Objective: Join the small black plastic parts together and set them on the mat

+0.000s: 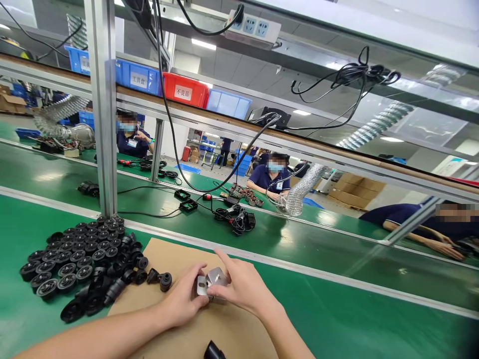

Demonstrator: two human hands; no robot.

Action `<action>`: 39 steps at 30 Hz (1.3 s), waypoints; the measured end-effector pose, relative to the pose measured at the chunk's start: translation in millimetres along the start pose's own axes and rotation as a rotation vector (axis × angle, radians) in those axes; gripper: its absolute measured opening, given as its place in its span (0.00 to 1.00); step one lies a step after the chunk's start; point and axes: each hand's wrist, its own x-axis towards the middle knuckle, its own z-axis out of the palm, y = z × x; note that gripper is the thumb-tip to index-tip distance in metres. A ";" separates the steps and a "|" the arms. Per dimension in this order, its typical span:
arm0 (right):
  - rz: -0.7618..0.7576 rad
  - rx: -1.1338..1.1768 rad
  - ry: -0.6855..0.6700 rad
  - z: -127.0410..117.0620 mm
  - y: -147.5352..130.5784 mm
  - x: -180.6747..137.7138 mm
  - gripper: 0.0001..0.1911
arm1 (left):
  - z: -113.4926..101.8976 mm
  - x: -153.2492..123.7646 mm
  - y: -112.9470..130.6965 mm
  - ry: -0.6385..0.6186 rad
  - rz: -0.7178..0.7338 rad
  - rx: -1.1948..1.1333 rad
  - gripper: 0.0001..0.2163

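Note:
Both my hands meet over a brown cardboard sheet [175, 257] on the green bench. My left hand [183, 299] and my right hand [243, 286] pinch a small silver metal bracket [210, 283] between them, fingers curled round it. Just left of my left hand lie two loose black plastic parts [160, 279]. A large pile of the same round black plastic parts [80, 264] covers the bench further left. Another black part [214, 351] shows at the bottom edge, between my forearms.
A metal upright post [103, 104] stands behind the pile. Beyond runs a green conveyor belt [299, 239] with black cables and adapters [234, 217]. Other workers in dark blue sit across the line. Coloured bins [185, 89] sit on the upper shelf.

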 end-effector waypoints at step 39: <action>-0.236 0.067 0.062 7.3 -3.1 1.1 0.30 | 1.3 4.8 -6.3 0.007 -0.028 -0.127 0.37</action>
